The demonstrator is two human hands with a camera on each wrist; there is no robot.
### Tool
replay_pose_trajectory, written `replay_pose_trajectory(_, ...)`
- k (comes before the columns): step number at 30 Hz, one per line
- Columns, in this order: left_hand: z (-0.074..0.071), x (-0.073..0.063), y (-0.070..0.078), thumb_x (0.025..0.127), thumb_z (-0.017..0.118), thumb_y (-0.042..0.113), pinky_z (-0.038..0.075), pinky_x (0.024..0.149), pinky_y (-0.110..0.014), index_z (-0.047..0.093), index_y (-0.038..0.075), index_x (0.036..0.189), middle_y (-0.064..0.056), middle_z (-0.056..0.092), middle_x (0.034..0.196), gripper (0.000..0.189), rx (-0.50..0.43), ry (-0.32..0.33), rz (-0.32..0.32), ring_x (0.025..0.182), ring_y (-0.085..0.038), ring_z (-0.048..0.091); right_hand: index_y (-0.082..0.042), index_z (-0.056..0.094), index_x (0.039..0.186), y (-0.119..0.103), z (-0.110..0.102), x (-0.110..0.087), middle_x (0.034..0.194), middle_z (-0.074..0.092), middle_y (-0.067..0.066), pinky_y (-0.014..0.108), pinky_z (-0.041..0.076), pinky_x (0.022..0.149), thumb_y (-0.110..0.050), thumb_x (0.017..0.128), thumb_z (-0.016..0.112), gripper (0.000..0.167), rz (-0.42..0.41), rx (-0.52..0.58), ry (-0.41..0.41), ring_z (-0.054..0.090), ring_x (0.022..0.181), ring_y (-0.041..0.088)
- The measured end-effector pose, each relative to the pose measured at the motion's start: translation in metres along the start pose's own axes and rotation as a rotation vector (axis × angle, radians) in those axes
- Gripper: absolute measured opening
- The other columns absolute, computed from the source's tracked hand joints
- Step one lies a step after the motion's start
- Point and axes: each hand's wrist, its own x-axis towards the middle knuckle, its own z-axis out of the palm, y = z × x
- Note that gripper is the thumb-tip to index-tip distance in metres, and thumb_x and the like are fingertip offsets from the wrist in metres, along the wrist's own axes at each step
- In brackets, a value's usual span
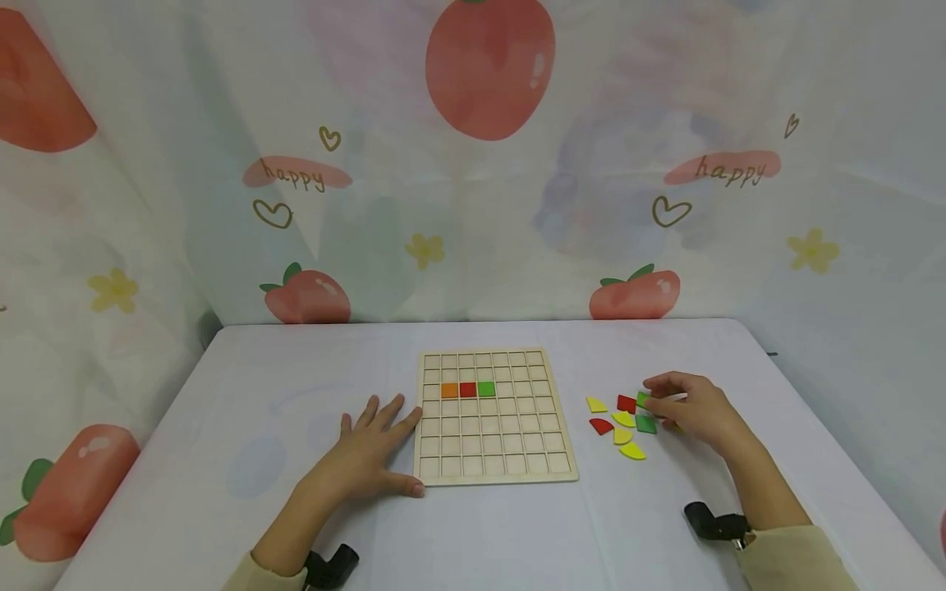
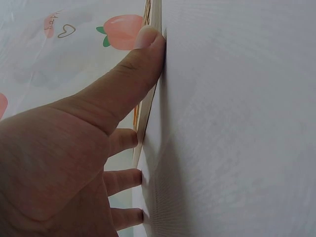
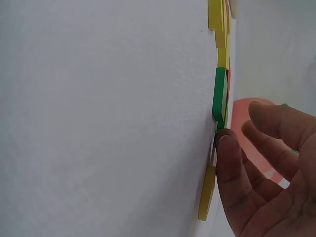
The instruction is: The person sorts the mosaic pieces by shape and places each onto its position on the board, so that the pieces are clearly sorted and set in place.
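A square-grid wooden board (image 1: pixel 502 482) lies in the middle of the table, with an orange tile (image 1: pixel 450 391), a red tile (image 1: pixel 468 390) and a green tile (image 1: pixel 486 389) side by side in one row. My left hand (image 1: pixel 373 455) is spread at the board's left side; its thumb (image 2: pixel 131 74) touches the edge near the front corner. Right of the board, my right hand (image 1: pixel 695 408) reaches over loose pieces, thumb and fingers apart around a light green piece (image 1: pixel 641 400). Whether the thumb touches that piece is unclear. A darker green square (image 3: pixel 219 94) lies beside it.
Several yellow pieces (image 1: pixel 631 451), a red square (image 1: pixel 626 404) and a red rounded piece (image 1: pixel 601 426) lie between board and right hand. Another yellow piece (image 3: pixel 207 192) sits below the right thumb. Behind the white table (image 1: pixel 296 353) hangs a printed cloth (image 1: pixel 473 205).
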Motion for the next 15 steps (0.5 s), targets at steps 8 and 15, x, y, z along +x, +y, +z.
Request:
replay_pose_trajectory(8,0.0,0.001,-0.001,0.064,0.079,0.07,0.01,0.108,-0.079,0.038,0.024,0.155,-0.012,0.024,0.165,0.11,0.001,-0.003,-0.005,0.151,-0.047,0.01,0.0,0.059,0.132,-0.003,-0.002,0.006,0.12,0.06,0.025,0.032,0.059,0.074,-0.021,0.093,0.07,0.046,0.026,-0.037,-0.026,0.061,0.089,0.023)
replay_pose_trajectory(15,-0.001,0.0,0.001,0.065,0.08,0.068,0.01,0.108,-0.079,0.038,0.023,0.155,-0.012,0.025,0.164,0.109,-0.001,0.001,-0.001,0.15,-0.048,0.011,0.0,0.061,0.13,-0.007,-0.002,0.011,0.11,0.06,0.021,0.03,0.055,0.068,-0.019,0.091,0.07,0.044,0.052,-0.081,-0.061,0.058,0.079,0.022)
